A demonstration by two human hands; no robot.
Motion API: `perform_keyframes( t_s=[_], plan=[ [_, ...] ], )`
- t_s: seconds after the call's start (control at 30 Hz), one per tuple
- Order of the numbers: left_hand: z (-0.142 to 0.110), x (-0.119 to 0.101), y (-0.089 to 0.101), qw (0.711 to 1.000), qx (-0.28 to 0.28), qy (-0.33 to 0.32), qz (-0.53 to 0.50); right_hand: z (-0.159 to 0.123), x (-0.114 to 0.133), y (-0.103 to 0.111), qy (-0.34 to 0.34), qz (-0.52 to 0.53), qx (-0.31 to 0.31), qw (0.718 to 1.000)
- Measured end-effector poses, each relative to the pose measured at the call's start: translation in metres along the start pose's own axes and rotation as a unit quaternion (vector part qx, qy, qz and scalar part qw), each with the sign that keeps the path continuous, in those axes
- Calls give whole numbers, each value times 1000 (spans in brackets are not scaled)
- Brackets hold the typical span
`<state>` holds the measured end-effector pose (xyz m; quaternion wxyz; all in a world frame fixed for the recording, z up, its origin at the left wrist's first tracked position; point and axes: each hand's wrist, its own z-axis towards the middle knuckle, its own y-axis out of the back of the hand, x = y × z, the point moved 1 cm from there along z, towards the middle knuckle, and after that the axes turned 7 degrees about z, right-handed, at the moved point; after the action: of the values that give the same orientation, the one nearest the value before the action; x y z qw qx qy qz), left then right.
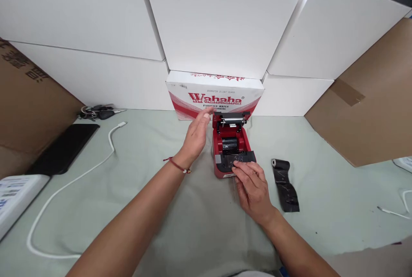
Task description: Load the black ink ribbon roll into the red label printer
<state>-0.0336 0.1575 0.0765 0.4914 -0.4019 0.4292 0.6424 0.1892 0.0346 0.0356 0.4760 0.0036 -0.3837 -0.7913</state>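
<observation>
A small red and black printer [215, 163] stands on the green cloth with its lid [231, 120] raised. In its bay lies a black roll [229, 143], whose strip runs forward over the black front edge. My left hand [197, 135] is beside the lid's left edge, fingers stretched out and the palm turned toward the printer; the fingertips are partly behind the lid. At the printer's front, my right hand [254, 187] has its fingers together on the end of the strip, the thumb below. Right of the printer a second black roll [280, 164] lies partly unrolled.
Behind the printer stands a Wahaha carton [215, 92] against white panels [222, 19]. Brown cardboard [370, 97] closes the right side. On the left are keys [104, 112], a black phone-like slab [67, 148], a white cable [111, 140] and a white box [22, 200].
</observation>
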Motion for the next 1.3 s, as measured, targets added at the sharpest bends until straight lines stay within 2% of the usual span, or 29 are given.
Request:
perform_keyframes(
  t_s=[0.07, 0.17, 0.33, 0.47, 0.63, 0.77, 0.97, 1.03, 1.17, 1.3],
  plan=[
    [2, -1, -2, 1000, 22, 7, -8, -1, 1, 0, -7, 0, 5, 1000],
    [-13, 4, -3, 1000, 28, -4, -11, -2, 3, 1, -18, -6, 17, 1000],
    [-52, 18, 0, 993, 35, -110, -28, -2, 6, 4, -22, -5, 29, 999],
    [-69, 29, 2, 986, 57, -152, 21, -2, 8, 7, -31, 0, 40, 999],
    [-72, 36, 4, 976, 54, -185, 101, -3, 9, 8, -38, -3, 42, 998],
    [-68, 34, 6, 982, 72, -151, 85, -3, 8, 6, -40, -10, 33, 999],
    [-65, 38, 3, 992, 88, -47, -80, -4, 6, 4, -42, -4, 19, 999],
    [-66, 41, -1, 990, 86, -9, -115, -4, 6, 3, -41, -5, 20, 999],
    [-70, 49, -10, 979, 125, 38, -158, -4, 6, 4, -37, -4, 25, 999],
    [-72, 57, -14, 966, 140, 93, -196, -5, 5, 5, -38, -4, 30, 999]
  ],
)
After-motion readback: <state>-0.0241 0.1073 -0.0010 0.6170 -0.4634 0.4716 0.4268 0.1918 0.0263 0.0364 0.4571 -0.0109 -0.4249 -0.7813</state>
